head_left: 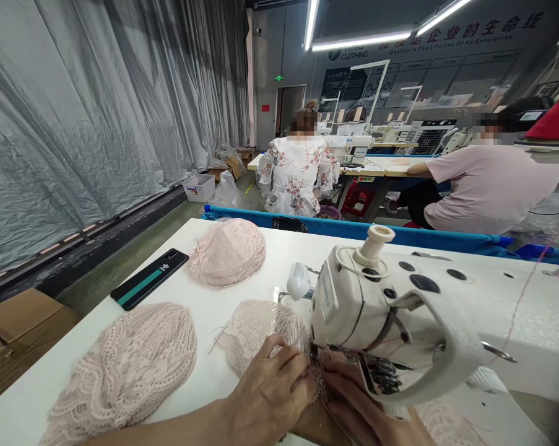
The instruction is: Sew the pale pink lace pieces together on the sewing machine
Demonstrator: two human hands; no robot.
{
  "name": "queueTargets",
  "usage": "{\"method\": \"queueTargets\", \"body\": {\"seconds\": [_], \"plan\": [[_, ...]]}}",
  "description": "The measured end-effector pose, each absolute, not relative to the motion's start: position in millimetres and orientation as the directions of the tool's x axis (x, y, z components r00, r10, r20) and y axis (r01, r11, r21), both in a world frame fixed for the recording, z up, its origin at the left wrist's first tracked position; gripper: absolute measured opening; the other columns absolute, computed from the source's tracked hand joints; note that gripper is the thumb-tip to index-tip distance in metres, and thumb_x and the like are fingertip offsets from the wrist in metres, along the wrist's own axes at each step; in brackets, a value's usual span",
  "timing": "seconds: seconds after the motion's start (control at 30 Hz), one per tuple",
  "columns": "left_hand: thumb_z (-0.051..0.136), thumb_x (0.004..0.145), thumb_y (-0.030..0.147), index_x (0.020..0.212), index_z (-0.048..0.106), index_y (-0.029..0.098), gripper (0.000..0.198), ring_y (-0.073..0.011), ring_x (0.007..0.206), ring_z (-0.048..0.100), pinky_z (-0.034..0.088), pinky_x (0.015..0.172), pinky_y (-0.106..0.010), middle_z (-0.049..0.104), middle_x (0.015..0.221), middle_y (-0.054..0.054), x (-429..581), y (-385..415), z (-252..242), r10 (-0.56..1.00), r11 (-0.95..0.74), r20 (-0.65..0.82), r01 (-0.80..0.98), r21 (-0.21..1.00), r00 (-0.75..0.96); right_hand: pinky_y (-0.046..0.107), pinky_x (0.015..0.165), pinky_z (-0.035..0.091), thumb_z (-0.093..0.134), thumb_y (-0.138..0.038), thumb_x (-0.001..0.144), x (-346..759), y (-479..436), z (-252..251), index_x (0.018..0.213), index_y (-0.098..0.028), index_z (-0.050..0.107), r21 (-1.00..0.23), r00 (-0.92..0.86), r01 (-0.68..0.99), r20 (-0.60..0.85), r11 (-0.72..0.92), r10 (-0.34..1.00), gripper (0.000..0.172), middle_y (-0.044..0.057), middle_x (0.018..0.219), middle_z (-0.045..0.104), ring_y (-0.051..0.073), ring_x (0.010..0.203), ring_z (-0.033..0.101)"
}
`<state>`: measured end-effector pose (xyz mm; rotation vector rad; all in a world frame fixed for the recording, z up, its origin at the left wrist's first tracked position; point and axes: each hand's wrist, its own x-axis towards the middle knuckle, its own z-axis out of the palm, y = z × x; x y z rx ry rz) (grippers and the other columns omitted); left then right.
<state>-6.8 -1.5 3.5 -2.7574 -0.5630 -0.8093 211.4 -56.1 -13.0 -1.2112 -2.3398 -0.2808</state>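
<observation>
A pale pink lace bra cup (260, 331) lies at the needle area of a white sewing machine (348, 303). My left hand (274, 384) rests on this lace with its fingers curled, gripping the edge just left of the machine head. Under the machine's arm, my right hand (358, 396) holds the lace's other side, fingers close together; the machine hides part of it. More pale lace (450, 421) shows beside my right wrist. To the left lie a pile of lace cups (135, 359) and a second pink pile (230, 251).
A black phone with a green stripe (149, 279) lies at the white table's (209, 297) left edge. Blue cloth (400, 232) runs along the far edge. Two people sit ahead at other machines. Cardboard boxes (23, 334) stand on the floor at left.
</observation>
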Motion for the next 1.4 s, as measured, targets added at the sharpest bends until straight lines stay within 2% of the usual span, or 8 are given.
{"method": "queueTargets", "body": {"seconds": [0.2, 0.5, 0.6, 0.97, 1.1, 1.23, 1.4], "plan": [[0.044, 0.094, 0.011, 0.087, 0.058, 0.013, 0.016, -0.0157, 0.087, 0.054, 0.038, 0.086, -0.034, 0.059, 0.095, -0.007, -8.0, -1.7, 5.7, 0.307, -0.907, 0.533, 0.412, -0.087, 0.789, 0.030, 0.079, 0.058, 0.049, -0.025, 0.091, 209.8, -54.0, -9.3, 0.090, -0.021, 0.065, -0.073, -0.459, 0.820, 0.508, 0.567, 0.729, 0.017, 0.008, 0.096, 0.074, 0.021, 0.091, 0.071], [0.044, 0.094, 0.011, 0.088, 0.058, 0.012, 0.016, -0.0156, 0.088, 0.054, 0.038, 0.085, -0.034, 0.060, 0.092, -0.006, -7.3, -2.9, 8.6, 0.299, -0.910, 0.549, 0.407, -0.081, 0.780, 0.030, 0.079, 0.058, 0.050, -0.024, 0.091, 209.3, -52.9, -13.3, 0.092, -0.021, 0.064, -0.073, -0.465, 0.816, 0.505, 0.573, 0.727, 0.015, 0.006, 0.087, 0.073, 0.021, 0.089, 0.071], [0.042, 0.095, 0.011, 0.089, 0.059, 0.012, 0.018, -0.0154, 0.087, 0.054, 0.038, 0.085, -0.033, 0.060, 0.092, -0.006, -7.0, -2.8, 9.3, 0.291, -0.913, 0.567, 0.401, -0.078, 0.771, 0.030, 0.079, 0.058, 0.049, -0.022, 0.091, 207.8, -53.6, -9.5, 0.093, -0.020, 0.064, -0.069, -0.453, 0.827, 0.506, 0.559, 0.733, 0.015, 0.007, 0.090, 0.074, 0.021, 0.090, 0.071], [0.042, 0.095, 0.013, 0.092, 0.059, 0.014, 0.017, -0.0160, 0.090, 0.054, 0.038, 0.087, -0.034, 0.060, 0.096, -0.007, -7.7, -2.6, 7.8, 0.326, -0.908, 0.500, 0.413, -0.071, 0.803, 0.031, 0.078, 0.059, 0.047, -0.026, 0.093, 208.4, -53.3, -11.2, 0.090, -0.023, 0.065, -0.106, -0.445, 0.821, 0.497, 0.561, 0.745, 0.018, 0.005, 0.091, 0.074, 0.021, 0.089, 0.071], [0.050, 0.094, 0.018, 0.094, 0.058, 0.013, 0.009, -0.0162, 0.092, 0.055, 0.039, 0.088, -0.034, 0.061, 0.097, -0.007, -8.7, -1.6, 11.0, 0.319, -0.914, 0.482, 0.400, -0.072, 0.816, 0.034, 0.077, 0.059, 0.054, -0.032, 0.089, 210.6, -52.3, -13.8, 0.093, -0.023, 0.066, -0.061, -0.462, 0.823, 0.504, 0.564, 0.729, 0.016, 0.007, 0.097, 0.073, 0.024, 0.092, 0.070], [0.061, 0.089, 0.034, 0.100, 0.057, 0.012, 0.025, -0.0187, 0.097, 0.055, 0.039, 0.089, -0.036, 0.062, 0.103, -0.009, -11.0, -0.7, 9.3, 0.311, -0.921, 0.436, 0.381, -0.081, 0.845, 0.037, 0.075, 0.060, 0.061, -0.032, 0.083, 213.1, -54.0, -16.3, 0.095, -0.022, 0.067, -0.002, -0.494, 0.822, 0.496, 0.570, 0.714, 0.017, 0.008, 0.097, 0.073, 0.027, 0.091, 0.070], [0.066, 0.085, 0.037, 0.099, 0.057, 0.011, 0.030, -0.0205, 0.100, 0.056, 0.040, 0.089, -0.037, 0.061, 0.105, -0.011, -10.5, -0.9, 4.6, 0.319, -0.920, 0.419, 0.384, -0.079, 0.850, 0.036, 0.076, 0.059, 0.065, -0.035, 0.081, 211.7, -54.1, -14.0, 0.100, -0.021, 0.067, 0.032, -0.508, 0.824, 0.482, 0.565, 0.714, 0.024, 0.009, 0.098, 0.073, 0.027, 0.091, 0.071]]}}
